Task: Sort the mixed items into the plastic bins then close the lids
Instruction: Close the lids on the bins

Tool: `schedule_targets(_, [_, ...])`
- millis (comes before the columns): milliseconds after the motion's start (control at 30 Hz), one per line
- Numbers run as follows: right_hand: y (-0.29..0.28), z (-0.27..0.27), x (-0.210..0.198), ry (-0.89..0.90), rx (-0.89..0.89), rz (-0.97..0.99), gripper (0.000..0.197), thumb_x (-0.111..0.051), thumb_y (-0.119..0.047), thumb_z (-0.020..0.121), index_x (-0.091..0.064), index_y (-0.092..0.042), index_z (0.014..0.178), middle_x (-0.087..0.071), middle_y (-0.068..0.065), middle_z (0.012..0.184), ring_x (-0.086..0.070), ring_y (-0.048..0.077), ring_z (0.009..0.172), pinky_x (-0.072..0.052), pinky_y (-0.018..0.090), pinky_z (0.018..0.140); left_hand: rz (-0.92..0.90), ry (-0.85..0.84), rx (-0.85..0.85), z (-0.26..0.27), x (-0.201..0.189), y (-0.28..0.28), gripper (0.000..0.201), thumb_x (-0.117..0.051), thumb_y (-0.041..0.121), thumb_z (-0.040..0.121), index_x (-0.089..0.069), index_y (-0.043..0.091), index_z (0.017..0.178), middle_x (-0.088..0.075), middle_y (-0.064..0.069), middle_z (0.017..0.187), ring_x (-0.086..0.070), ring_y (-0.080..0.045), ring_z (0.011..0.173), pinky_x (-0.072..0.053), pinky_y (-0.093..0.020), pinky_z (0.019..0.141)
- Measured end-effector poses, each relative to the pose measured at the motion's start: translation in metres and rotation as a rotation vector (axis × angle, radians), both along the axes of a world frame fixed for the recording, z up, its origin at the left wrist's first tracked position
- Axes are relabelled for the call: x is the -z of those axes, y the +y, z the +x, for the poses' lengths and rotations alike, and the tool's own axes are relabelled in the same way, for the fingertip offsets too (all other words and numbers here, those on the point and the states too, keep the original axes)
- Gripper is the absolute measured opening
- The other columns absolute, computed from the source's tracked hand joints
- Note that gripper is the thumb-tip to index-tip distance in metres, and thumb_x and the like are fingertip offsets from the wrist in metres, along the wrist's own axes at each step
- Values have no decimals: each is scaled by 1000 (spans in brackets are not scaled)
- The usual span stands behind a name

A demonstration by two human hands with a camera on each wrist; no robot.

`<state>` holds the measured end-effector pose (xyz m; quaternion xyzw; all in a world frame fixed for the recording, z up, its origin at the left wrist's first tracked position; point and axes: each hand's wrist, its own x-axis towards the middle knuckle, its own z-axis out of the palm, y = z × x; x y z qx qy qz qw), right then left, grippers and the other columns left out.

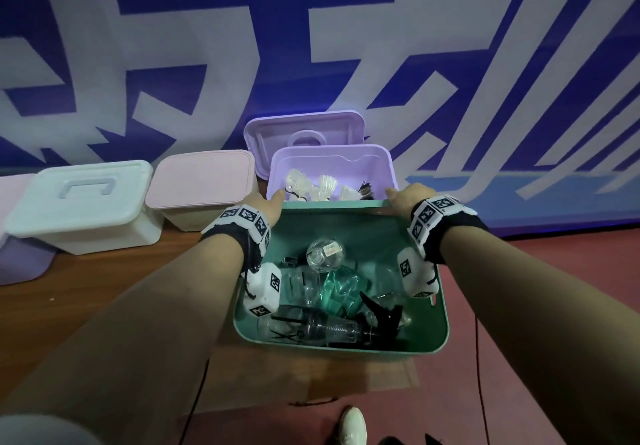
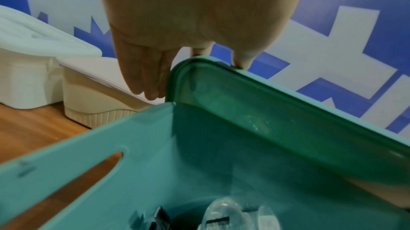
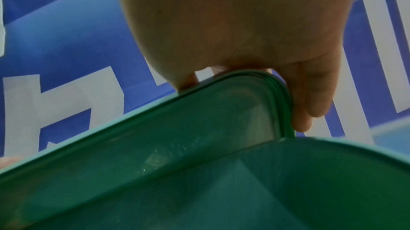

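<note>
Two hands hold the green lid (image 1: pixel 332 204), which stands on edge at the far rim of the green bin (image 1: pixel 341 346), centre frame. At left, the left hand (image 1: pixel 265 206) clasps one upper corner; at right, the right hand (image 1: pixel 408 197) clasps the other. Thin, stiff and light, it should handle easily, best kept held by both corners. Glass bottles (image 1: pixel 325 254) below look fragile.

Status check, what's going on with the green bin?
Left hand, right hand gripping green lid corners. Lid tilted over green bin, not shut. Nothing blocking.
</note>
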<state>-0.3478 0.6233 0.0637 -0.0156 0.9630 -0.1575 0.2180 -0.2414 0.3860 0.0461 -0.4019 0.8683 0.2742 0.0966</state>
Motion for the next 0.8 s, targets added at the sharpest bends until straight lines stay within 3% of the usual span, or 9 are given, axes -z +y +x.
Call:
schedule_targets(100, [5, 17, -13, 2, 54, -36, 49, -39, -51, 90, -57, -7, 103, -58, 14, 97, -56, 32, 86, -47, 35, 79, -12, 21, 27, 10, -9, 3, 69, -34, 58, 94, -47, 2, 133, -54, -20, 131, -53, -36, 117, -38, -34, 90])
schedule_targets(200, [12, 39, -25, 6, 83, -59, 49, -41, -48, 92, -57, -7, 111, -57, 16, 105, -55, 32, 90, -45, 35, 81, -9, 64, 57, 23, -17, 9, 63, -35, 53, 95, -48, 2, 131, -55, -20, 128, -54, -36, 112, -37, -33, 85])
schedule_targets(300, [17, 63, -38, 33, 104, -75, 45, -43, -37, 94, -55, -1, 119, -59, 19, 117, -58, 33, 101, -44, 34, 81, 14, 127, 56, 40, -27, 14, 55, -38, 48, 96, -52, 3, 125, -58, -20, 122, -52, -34, 95, -35, -32, 80])
schedule_targets(500, [20, 104, -47, 91, 129, -118, 25, -46, -26, 92, -55, -3, 98, -58, 16, 99, -52, 30, 82, -42, 31, 69, 35, 234, 11, 78, -32, 18, 50, -47, 46, 88, -55, 8, 120, -61, -16, 116, -57, -35, 101, -45, -36, 89])
schedule_targets(667, [27, 139, -37, 71, 90, -54, 37, -45, -21, 91, -51, -7, 125, -53, 18, 126, -55, 33, 106, -46, 36, 93, 57, 236, 11, 114, -30, 27, 52, -55, 32, 85, -45, 13, 133, -56, -13, 128, -54, -34, 113, -42, -35, 95])
schedule_targets(800, [28, 162, -24, 41, 91, 27, 39, -42, -16, 93, -47, -4, 129, -44, 17, 136, -48, 37, 121, -38, 41, 105, 96, 177, 29, 136, -16, 33, 52, -55, 26, 85, -44, 15, 135, -51, -14, 133, -52, -34, 117, -43, -35, 99])
